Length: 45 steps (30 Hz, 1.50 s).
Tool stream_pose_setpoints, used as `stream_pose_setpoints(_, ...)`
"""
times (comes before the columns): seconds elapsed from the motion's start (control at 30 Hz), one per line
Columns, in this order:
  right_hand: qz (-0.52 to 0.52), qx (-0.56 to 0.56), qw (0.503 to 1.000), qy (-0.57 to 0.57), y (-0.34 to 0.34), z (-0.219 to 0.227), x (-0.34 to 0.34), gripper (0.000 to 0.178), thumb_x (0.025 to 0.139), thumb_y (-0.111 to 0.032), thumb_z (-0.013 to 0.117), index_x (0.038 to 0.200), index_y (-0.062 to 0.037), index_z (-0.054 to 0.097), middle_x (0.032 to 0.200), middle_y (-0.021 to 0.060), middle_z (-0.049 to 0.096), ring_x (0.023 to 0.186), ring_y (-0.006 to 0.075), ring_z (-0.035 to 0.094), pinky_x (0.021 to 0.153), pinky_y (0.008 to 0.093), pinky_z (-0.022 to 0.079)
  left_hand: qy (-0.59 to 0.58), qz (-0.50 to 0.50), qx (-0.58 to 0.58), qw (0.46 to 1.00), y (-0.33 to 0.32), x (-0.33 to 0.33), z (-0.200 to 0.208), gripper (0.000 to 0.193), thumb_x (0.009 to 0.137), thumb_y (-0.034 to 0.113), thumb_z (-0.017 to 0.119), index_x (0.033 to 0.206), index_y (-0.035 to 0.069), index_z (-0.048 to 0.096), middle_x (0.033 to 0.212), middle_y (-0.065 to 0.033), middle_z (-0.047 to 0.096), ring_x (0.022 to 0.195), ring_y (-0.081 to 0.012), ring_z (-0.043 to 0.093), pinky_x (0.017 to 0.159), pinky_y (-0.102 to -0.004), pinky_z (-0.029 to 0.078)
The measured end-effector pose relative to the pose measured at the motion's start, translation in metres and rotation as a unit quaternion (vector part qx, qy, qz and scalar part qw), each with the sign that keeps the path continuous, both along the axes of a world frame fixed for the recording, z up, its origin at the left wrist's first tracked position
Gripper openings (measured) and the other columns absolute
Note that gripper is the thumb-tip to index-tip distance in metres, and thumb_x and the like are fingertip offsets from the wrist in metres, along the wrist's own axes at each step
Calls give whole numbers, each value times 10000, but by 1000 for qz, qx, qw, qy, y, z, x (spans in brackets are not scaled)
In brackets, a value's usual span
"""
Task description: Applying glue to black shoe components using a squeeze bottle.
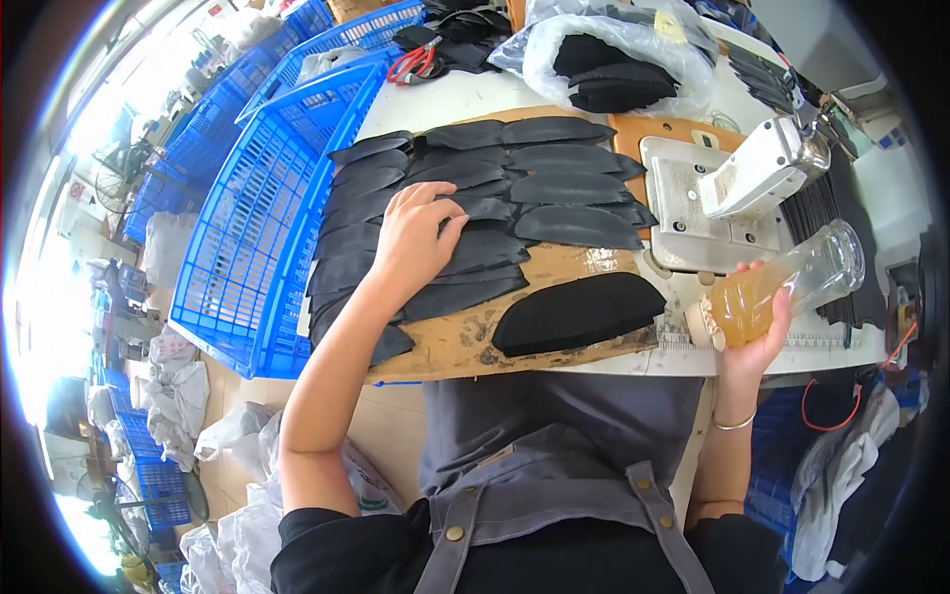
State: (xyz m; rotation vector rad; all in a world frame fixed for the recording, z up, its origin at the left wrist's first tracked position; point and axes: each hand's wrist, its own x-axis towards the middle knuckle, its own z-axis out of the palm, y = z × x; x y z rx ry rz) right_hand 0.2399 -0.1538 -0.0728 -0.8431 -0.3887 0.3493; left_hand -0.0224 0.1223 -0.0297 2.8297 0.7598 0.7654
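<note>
My right hand (pixel 767 332) is wrapped around a clear bottle (pixel 792 282) with amber liquid. The bottle is tilted, its cream-coloured cap end low on the left and its clear base up to the right. My left hand (pixel 421 228) lies over rows of dark, curved, leaf-shaped pieces (pixel 480 247), fingers lightly curled and apart. The pieces overlap on a worn brown board (pixel 564 265). A thicker black half-moon stack of pieces (pixel 579 313) sits at the board's near edge, between my hands.
A white sewing machine (pixel 762 173) stands at the right, behind the bottle. Blue plastic baskets (pixel 252 213) line the left side. At the back are red-handled scissors (pixel 414 63) and a clear plastic bag (pixel 539 69) of black pieces. White bags (pixel 247 525) lie on the floor.
</note>
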Motion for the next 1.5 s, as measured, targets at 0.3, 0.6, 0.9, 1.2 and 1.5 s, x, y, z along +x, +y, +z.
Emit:
stream_pose_setpoints(0.3, 83, 51, 988, -123, -4, 17, -9, 489, 899, -340, 439, 1257, -9, 404, 1154, 151, 487, 1090, 270, 501, 931, 408, 418, 11, 61, 20, 998, -4, -4, 11, 317, 718, 272, 723, 808, 55, 509, 912, -81, 612, 919, -293, 558, 834, -392, 414)
stream_pose_setpoints(0.6, 54, 3, 964, -261, 35, 70, -59, 579, 812, -277, 606, 1270, -17, 367, 1075, 166, 523, 990, 277, 555, 871, 403, 464, -116, -154, 37, 980, -73, -28, 9, 302, 691, 212, 741, 911, 41, 625, 876, -74, 599, 793, -244, 576, 733, -371, 457)
stream_pose_setpoints(0.9, 116, -46, 851, -510, 96, 71, -129, 771, 648, -173, 781, 1252, 5, 335, 1042, 114, 557, 930, 166, 570, 808, 297, 482, -222, -163, 60, 960, -112, -35, -40, 269, 613, 39, 691, 876, 21, 639, 803, -76, 607, 743, -238, 614, 726, -350, 516)
stream_pose_setpoints(1.2, 58, -125, 783, -606, 103, 65, -127, 696, 636, -218, 786, 1170, 17, 408, 1032, 161, 594, 903, 216, 636, 761, 346, 516, -228, -138, 19, 964, -115, -31, -40, 218, 612, -1, 709, 810, 14, 620, 838, -84, 635, 759, -240, 631, 743, -354, 526)
stream_pose_setpoints(1.5, -110, -198, 831, -508, 51, 70, -55, 607, 697, -68, 728, 1196, 4, 390, 1040, 116, 561, 887, 178, 595, 787, 299, 501, -241, -141, -2, 960, -113, -31, -40, 182, 654, 1, 718, 814, 10, 633, 835, -78, 643, 766, -231, 637, 742, -348, 528)
